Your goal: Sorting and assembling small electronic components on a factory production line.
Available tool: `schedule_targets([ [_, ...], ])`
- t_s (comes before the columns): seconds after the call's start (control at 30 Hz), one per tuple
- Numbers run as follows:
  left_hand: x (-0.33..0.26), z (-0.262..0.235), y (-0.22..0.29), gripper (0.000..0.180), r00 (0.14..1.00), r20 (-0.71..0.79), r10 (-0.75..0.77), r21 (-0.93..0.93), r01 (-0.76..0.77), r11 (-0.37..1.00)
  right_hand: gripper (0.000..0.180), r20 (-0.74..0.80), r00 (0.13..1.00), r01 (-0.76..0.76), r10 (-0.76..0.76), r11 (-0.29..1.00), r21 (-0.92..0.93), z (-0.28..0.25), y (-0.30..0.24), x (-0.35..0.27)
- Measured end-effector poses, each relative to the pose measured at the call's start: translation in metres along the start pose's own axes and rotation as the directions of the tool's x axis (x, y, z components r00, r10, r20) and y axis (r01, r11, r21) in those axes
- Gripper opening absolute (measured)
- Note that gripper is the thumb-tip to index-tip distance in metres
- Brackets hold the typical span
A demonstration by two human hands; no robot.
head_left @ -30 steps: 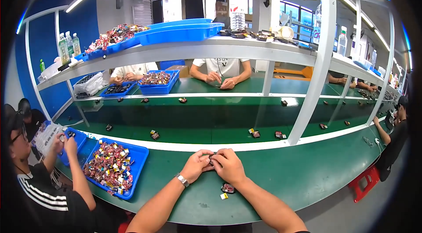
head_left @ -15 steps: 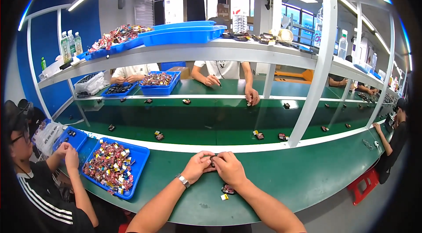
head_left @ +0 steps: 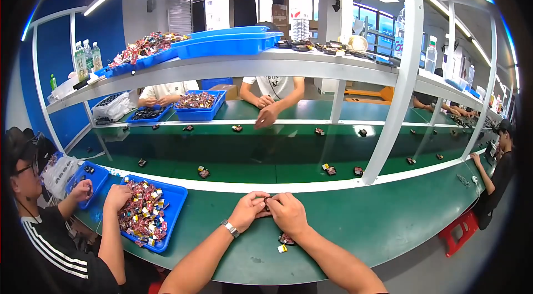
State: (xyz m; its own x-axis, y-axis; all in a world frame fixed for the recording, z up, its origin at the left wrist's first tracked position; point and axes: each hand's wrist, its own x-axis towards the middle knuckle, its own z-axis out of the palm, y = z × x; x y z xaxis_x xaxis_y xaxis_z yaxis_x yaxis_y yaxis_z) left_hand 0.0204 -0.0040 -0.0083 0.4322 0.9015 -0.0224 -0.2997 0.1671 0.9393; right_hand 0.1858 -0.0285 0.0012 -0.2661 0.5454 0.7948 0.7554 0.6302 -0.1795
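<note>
1. The small, dark, hard-looking part (head_left: 267, 205), mostly hidden, is held over the green flat-topped table (head_left: 361, 222), near its far edge.
2. It should handle as light, stiff and perhaps fragile; its rim seems the safest hold (material unclear).
3. Left hand (head_left: 247, 213) and right hand (head_left: 289, 213): each grip is closed to a fingertip pinch on it.
4. Toward the table's near edge lies a red-and-black component (head_left: 285, 238).

Dark lettering (head_left: 272, 85) is printed on the white T-shirt (head_left: 286, 87) worn by the person (head_left: 290, 101) opposite. A red mark (head_left: 298, 14) is carried by the ribbed plastic bottle (head_left: 300, 28) on the shelf (head_left: 250, 64), and a small dark character by the thick white post (head_left: 410, 33); other print is too small to be made out.
</note>
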Motion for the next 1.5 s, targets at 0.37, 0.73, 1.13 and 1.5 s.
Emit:
schedule_targets([
  [0.37, 0.002, -0.005, 0.001, 0.027, 0.999, -0.042, 0.027, 0.008, -0.027, 1.000, 0.026, 0.070, 0.994, -0.092, 0.086, 0.992, 0.087, 0.004, -0.006, 0.002],
  [0.73, 0.002, -0.002, 0.005, 0.041, 0.988, -0.129, 0.088, -0.070, -0.097, 0.993, 0.030, -0.046, 0.999, 0.003, 0.003, 0.991, 0.137, 0.010, 0.019, 0.028],
  [1.13, 0.006, -0.008, 0.003, 0.025, 0.944, -0.234, 0.231, 0.102, -0.213, 0.972, 0.035, -0.082, 0.985, 0.160, -0.153, 0.984, 0.079, 0.007, -0.003, 0.032],
  [1.5, 0.007, -0.008, -0.001, 0.024, 0.883, -0.324, 0.339, 0.295, -0.246, 0.923, 0.036, -0.060, 0.957, 0.284, -0.284, 0.959, -0.009, 0.011, -0.007, 0.028],
])
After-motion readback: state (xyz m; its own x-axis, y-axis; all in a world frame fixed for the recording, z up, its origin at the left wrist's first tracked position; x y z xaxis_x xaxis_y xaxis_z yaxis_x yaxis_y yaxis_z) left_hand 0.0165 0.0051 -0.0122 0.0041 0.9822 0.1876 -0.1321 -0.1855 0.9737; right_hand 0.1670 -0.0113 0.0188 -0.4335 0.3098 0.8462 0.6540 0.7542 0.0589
